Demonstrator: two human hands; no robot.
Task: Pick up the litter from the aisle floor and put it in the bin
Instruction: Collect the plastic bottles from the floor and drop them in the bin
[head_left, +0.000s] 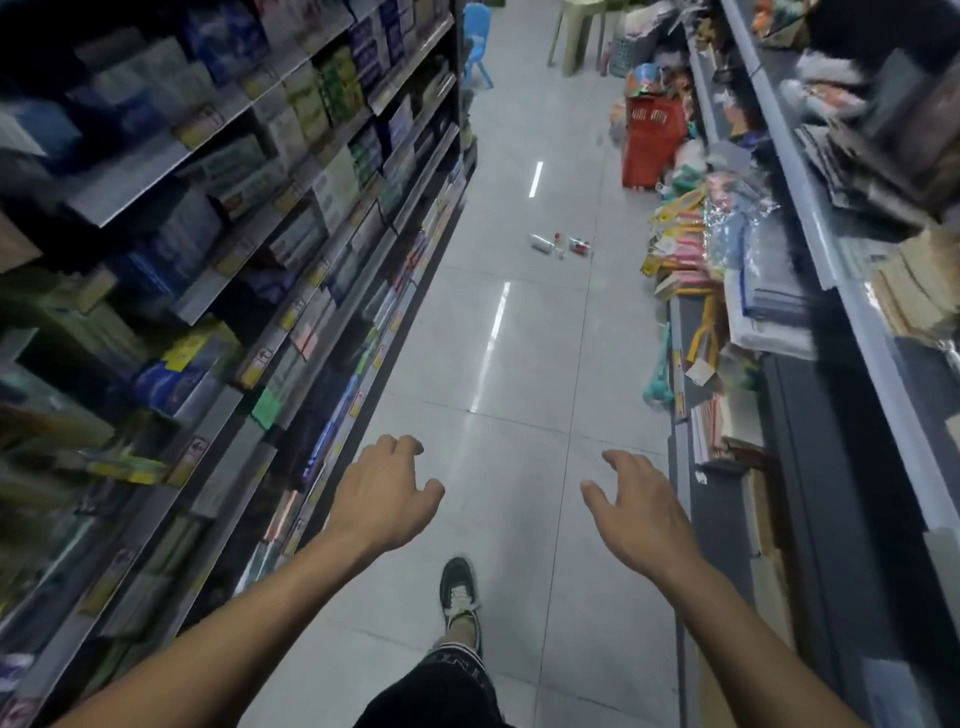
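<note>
- Both hands are held out in front of the person, low over the shiny grey tiled aisle floor (519, 364).
- Left hand (382, 493) has its fingers loosely curled and a bit spread. It holds nothing.
- Right hand (636, 509) is spread wide with the thumb out. It holds nothing too.
- I think the hands are out like this because the person is walking and getting ready to grab something.
- One foot in a black and white lace-up shoe (460, 597) is stepping forward on the tiles, between the two arms.
- Up ahead, well apart from the hands, lies the small pile of litter (561, 244). It looks like a white can or bottle on its side, a small clear bottle with a red cap, and a red and white can. They lie close together in the middle of the aisle, but they are too small to be sure.
- No bin can be told for sure. A red plastic basket with holes (652, 145) stands farther down on the right side, past the litter. It may be a shopping basket and not the bin.
- Tall grey metal shelves full of boxes (260, 182) run along the left. Low grey shelves with bright packets (727, 260) run along the right.
- The job has only just begun, I think. The person needs to walk closer and bend down first.
</note>
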